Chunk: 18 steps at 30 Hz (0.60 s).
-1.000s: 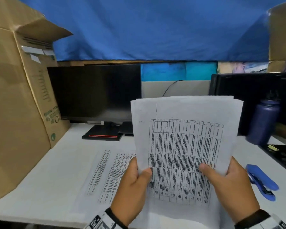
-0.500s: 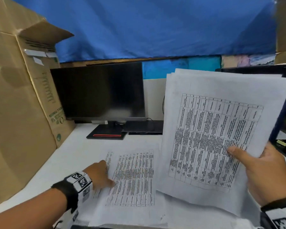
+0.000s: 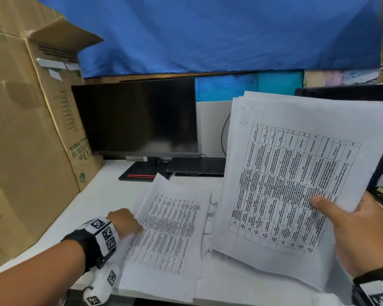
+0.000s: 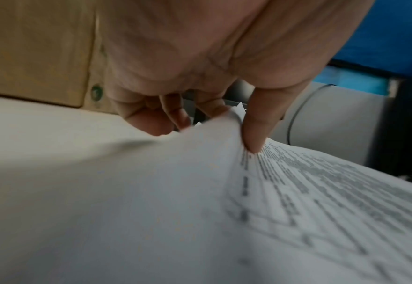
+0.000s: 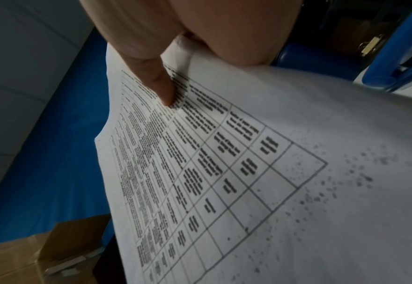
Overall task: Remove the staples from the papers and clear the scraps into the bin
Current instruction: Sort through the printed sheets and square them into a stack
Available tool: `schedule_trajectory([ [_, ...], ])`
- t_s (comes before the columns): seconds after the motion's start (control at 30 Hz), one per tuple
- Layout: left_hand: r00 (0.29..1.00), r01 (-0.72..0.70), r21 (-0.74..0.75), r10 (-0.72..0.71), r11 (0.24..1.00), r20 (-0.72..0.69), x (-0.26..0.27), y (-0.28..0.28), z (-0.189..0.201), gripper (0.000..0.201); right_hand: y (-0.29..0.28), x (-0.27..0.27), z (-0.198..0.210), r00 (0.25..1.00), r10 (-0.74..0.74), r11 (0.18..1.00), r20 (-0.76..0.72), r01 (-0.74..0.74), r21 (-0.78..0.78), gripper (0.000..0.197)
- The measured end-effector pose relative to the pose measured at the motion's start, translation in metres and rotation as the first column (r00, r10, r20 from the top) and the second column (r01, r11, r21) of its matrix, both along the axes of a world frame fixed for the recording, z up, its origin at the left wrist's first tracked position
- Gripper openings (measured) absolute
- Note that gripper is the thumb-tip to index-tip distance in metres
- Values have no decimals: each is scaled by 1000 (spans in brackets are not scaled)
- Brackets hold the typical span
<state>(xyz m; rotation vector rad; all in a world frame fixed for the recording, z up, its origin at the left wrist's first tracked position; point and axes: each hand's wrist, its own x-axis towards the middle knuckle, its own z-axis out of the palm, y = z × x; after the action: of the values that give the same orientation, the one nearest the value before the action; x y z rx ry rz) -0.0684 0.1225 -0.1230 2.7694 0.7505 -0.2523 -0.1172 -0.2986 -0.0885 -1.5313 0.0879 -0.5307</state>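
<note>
The right hand [image 3: 360, 235] is raised at about 4 o'clock in the head view, thumb pressed on the printed face and fingers behind, gripping a tilted sheaf of papers [image 3: 296, 184] clear of the counter [image 3: 93, 202]. The left hand [image 3: 124, 221] reaches forward at 8 o'clock with the wrist low; in the left wrist view its thumb and curled fingers [image 4: 253, 124] pinch the lifted edge of the flat stack [image 3: 170, 228] lying on the counter. That stack's near corner curls up and its print is blurred close to the camera. No staple can be made out on either set, and the right fingers behind the sheaf are hidden. A dark monitor [image 3: 137, 120] stands at 12 o'clock behind the flat stack, a large cardboard box [image 3: 27, 133] fills 9 to 10 o'clock, and a blue sheet [image 3: 208, 34] hangs across the back. The held sheaf covers most of what lies at 3 o'clock.
</note>
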Motion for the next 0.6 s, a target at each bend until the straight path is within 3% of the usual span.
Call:
schedule_trajectory([
  [0.13,998,-30,-121,36,992,49,-5,10,0,59,0,-1,-1,1000,10,1000,7,-10,2,30],
  [0.23,980,-43,-273,93,961,174,-4,19,2,57,0,0,-2,1000,13,1000,5,-14,22,31],
  [0.4,919,84,-360,67,929,388,-9,33,27,17,-1,0,-3,1000,23,999,-13,-22,47,37],
  [0.6,795,324,-627,155,708,586,-33,29,78,26,0,0,-3,1000,28,996,3,-28,83,38],
])
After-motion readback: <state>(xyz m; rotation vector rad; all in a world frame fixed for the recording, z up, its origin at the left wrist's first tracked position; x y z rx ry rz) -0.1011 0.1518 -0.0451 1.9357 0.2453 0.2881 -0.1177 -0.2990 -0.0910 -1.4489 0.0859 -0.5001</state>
